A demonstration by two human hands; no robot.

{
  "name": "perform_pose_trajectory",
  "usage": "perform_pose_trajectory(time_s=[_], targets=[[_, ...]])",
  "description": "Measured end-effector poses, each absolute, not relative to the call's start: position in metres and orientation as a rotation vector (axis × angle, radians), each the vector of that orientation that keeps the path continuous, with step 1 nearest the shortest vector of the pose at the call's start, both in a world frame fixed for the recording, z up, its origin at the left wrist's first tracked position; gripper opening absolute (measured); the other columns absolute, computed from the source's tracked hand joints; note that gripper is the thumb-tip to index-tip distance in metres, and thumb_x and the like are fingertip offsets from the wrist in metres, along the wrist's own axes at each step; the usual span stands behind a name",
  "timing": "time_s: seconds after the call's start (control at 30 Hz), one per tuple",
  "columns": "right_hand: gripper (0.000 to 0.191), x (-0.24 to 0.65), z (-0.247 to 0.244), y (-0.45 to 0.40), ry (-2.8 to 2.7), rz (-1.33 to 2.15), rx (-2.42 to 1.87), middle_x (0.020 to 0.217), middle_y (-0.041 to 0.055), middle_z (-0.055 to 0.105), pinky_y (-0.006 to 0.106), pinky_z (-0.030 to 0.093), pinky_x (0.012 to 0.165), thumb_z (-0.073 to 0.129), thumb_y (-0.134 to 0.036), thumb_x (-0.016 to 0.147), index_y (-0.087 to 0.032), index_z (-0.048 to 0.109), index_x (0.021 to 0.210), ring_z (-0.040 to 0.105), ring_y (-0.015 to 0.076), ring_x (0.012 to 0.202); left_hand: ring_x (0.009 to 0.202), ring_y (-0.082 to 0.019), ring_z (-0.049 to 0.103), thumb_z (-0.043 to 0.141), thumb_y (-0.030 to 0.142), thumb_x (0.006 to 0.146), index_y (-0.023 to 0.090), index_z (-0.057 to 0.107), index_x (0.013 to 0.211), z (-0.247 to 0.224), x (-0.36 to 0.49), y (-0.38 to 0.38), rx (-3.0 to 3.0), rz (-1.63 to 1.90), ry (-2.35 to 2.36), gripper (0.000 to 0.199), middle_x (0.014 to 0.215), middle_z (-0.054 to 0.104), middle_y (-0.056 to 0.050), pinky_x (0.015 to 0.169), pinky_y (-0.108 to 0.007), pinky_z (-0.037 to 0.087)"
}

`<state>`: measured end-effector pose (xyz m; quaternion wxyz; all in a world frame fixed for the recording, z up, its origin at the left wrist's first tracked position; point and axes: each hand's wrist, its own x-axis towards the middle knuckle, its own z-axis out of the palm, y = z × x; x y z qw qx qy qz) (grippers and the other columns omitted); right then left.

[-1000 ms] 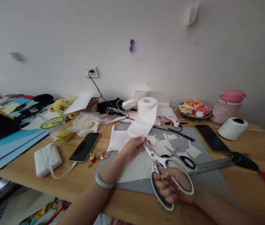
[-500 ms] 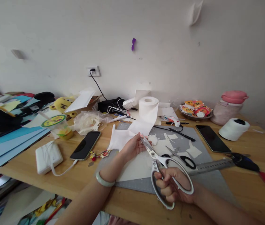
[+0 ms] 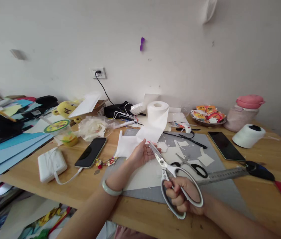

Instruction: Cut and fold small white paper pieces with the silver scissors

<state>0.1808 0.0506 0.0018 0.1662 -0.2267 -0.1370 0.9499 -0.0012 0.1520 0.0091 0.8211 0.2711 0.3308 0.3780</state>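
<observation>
My right hand [image 3: 183, 196] grips a large pair of silver scissors [image 3: 164, 164] by its handles, with the blades pointing up and away, nearly closed. At the blade tips, my left hand [image 3: 142, 154] is turned partly palm up, thumb and forefinger brought together at a small pinkish-orange bit [image 3: 149, 143], too small to name. Its other fingers are loosely curled. Just behind it, a white strip [image 3: 151, 132] runs down from an upright white roll [image 3: 158, 113]. Below the hands lie white paper [image 3: 142, 179] and a grey cutting mat [image 3: 217, 189].
Small black-handled scissors [image 3: 197, 169], a steel ruler [image 3: 226, 175] and paper scraps [image 3: 205, 158] lie on the mat. Phones [image 3: 92, 152] flank it on both sides. A power bank [image 3: 52, 165] and a lidded drink cup [image 3: 67, 134] stand left, a thread cone [image 3: 249, 136] right.
The left hand's fingers have spread a little and show more palm. The scissors have shifted very slightly in the right hand, and their handles stand a bit closer together.
</observation>
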Motion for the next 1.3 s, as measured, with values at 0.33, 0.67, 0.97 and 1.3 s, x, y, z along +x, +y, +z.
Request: perform_pose_trajectory(time_s=[0.33,0.67,0.97,1.3], targets=[[0.016,0.182,0.002,0.053,-0.389,2.724,-0.661,0.043,-0.0098,0.024,0.012,0.008,0.030,0.047,-0.010,0.053,-0.019,0.038,0.064,0.011,0.0022,0.033,0.080,-0.023,0.067,0.031,0.037,0.089,0.008,0.060,0.081,0.010,0.000,0.152,0.555,0.825,0.701,0.042,0.078,0.069,-0.016,0.078,-0.032,0.047],[0.025,0.181,0.002,0.051,-0.417,2.795,-0.538,0.048,-0.0079,0.030,0.014,0.011,0.033,0.049,-0.041,0.061,-0.017,0.045,0.069,0.019,0.0021,0.036,0.072,-0.019,0.066,0.034,0.027,0.088,0.007,0.061,0.078,0.013,0.001,0.152,0.478,0.912,0.777,0.035,0.075,0.069,-0.014,0.074,-0.030,0.049],[0.048,0.181,-0.002,0.047,-0.511,2.737,-0.505,0.056,-0.0030,0.042,0.016,0.020,0.036,0.042,-0.062,0.065,-0.016,0.052,0.077,0.030,0.0038,0.038,0.068,-0.016,0.065,0.031,0.026,0.089,0.009,0.058,0.072,0.016,0.000,0.153,0.459,0.916,0.767,0.035,0.070,0.065,-0.011,0.065,-0.026,0.051],[0.055,0.180,-0.001,0.049,-0.563,2.529,-0.362,0.065,0.0046,0.049,0.018,0.029,0.033,0.036,-0.064,0.071,-0.013,0.054,0.077,0.045,0.0113,0.050,0.035,-0.003,0.035,0.037,0.003,0.079,0.012,0.051,0.064,0.025,-0.004,0.164,0.619,0.992,0.971,0.023,0.047,0.040,0.005,0.037,-0.012,0.030]])
